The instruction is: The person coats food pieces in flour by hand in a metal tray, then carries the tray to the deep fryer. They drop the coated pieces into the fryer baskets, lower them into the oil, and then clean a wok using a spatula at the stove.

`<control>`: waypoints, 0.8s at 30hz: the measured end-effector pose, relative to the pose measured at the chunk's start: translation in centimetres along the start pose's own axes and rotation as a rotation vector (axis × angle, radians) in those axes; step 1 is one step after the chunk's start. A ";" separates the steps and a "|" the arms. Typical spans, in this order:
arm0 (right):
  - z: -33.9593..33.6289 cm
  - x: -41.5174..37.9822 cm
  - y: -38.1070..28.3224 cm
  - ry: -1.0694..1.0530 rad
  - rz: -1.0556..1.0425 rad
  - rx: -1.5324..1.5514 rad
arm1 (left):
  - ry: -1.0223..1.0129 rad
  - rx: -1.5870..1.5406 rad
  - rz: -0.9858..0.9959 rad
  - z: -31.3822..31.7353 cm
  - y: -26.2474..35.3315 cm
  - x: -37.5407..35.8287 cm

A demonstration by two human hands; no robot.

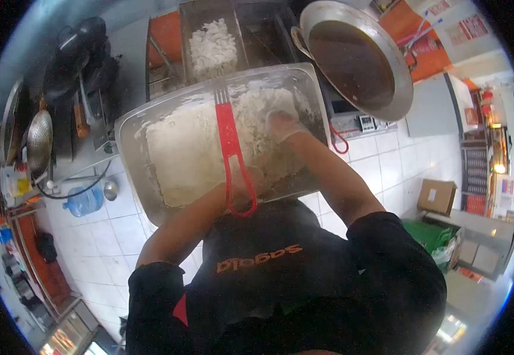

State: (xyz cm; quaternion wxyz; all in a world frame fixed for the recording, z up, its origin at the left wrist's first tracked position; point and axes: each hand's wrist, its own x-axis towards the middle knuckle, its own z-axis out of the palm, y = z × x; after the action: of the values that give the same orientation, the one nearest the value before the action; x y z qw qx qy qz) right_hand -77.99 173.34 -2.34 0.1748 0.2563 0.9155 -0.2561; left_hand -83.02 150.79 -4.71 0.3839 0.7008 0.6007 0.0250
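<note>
A large rectangular tub (131,171) holds white flour (180,151), smooth on the left and clumpy on the right. My right hand (284,125), in a clear glove dusted white, reaches into the clumpy side; its fingers are blurred and sunk in the flour. My left hand (250,177) is low in the tub near the front wall, partly behind a red handle, and its fingers do not show. That red handle (228,130) crosses over the tub from a metal fry basket (184,35). White floured pieces (212,46) lie in the basket.
A wide metal pan (403,89) of dark brown liquid stands at the upper right. Strainers (39,142) and dark pans hang at left. A blue water bottle (85,202) lies on the tiled floor (112,236). A cardboard box (437,196) is at right.
</note>
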 end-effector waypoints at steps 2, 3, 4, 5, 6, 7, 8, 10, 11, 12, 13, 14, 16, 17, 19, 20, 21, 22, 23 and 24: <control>2.2 0.3 -0.4 0.036 0.076 0.030 | 0.129 -0.085 0.022 1.8 -1.3 0.3; 7.6 3.3 1.6 0.102 0.108 0.033 | 0.170 -0.101 0.028 2.2 -1.9 0.6; 9.1 3.1 1.8 0.169 0.023 -0.004 | 0.157 -0.069 0.024 2.5 -2.2 1.1; 10.5 2.9 1.9 0.238 -0.060 -0.047 | 0.142 -0.039 0.023 2.6 -2.2 1.4; 9.4 -0.9 0.3 0.312 -0.259 -0.136 | 0.117 -0.185 -0.049 1.3 -1.7 0.9; 7.4 -4.2 -1.4 0.386 -0.451 -0.229 | 0.086 -0.329 -0.120 -1.1 -0.7 -0.7; 4.7 -6.3 -3.0 0.227 -0.326 -0.134 | 0.052 -0.468 -0.194 -2.6 -0.7 -2.0; 1.7 -7.5 -5.1 0.003 -0.152 0.043 | 0.108 -0.727 -0.211 3.7 -8.1 -3.6; 1.5 -7.3 -5.4 -0.060 -0.092 0.118 | 0.149 -0.688 -0.255 3.9 -9.4 -4.9; 2.5 -5.2 -3.9 -0.031 -0.091 0.167 | 0.195 -0.653 -0.302 4.1 -10.3 -6.0; 1.3 -4.7 -4.0 -0.006 -0.093 0.214 | 0.243 -0.622 -0.353 3.7 -9.8 -6.7; -0.2 -4.5 -3.6 -0.014 -0.053 0.117 | 0.311 -0.762 -0.306 3.4 -9.2 -7.1; -3.7 -5.1 -3.5 -0.013 -0.018 0.061 | 0.467 -1.045 -0.211 -1.4 -4.6 -8.4; -3.9 -5.1 -2.0 -0.004 -0.017 0.108 | 0.509 -0.973 -0.205 -2.4 -3.5 -8.4; -2.5 -5.8 -0.9 -0.009 -0.128 -0.102 | 0.572 -0.820 -0.186 -3.7 -2.6 -8.0; -1.0 -6.3 -0.8 -0.020 -0.246 -0.364 | 0.575 -0.787 -0.185 -3.2 -3.8 -7.2; 0.8 -6.7 -0.6 0.087 -0.334 -0.521 | 0.600 -0.857 -0.173 -3.5 -4.2 -6.5; 2.6 -7.2 -0.4 0.211 -0.405 -0.681 | 0.627 -0.928 -0.161 -3.7 -4.2 -6.0; 5.2 -8.0 -0.2 0.450 -0.445 -0.722 | 0.651 -1.000 -0.153 -3.8 -4.4 -5.3; 5.4 -8.2 -0.4 0.495 -0.451 -0.725 | 0.682 -0.774 -0.292 -3.9 -5.5 -3.8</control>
State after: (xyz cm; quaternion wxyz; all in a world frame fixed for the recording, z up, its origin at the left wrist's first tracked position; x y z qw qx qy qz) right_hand -70.57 166.91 -2.88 -0.0297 0.0274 0.9924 0.1158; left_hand -90.48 149.41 -3.51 0.3970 0.3691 0.7295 0.4172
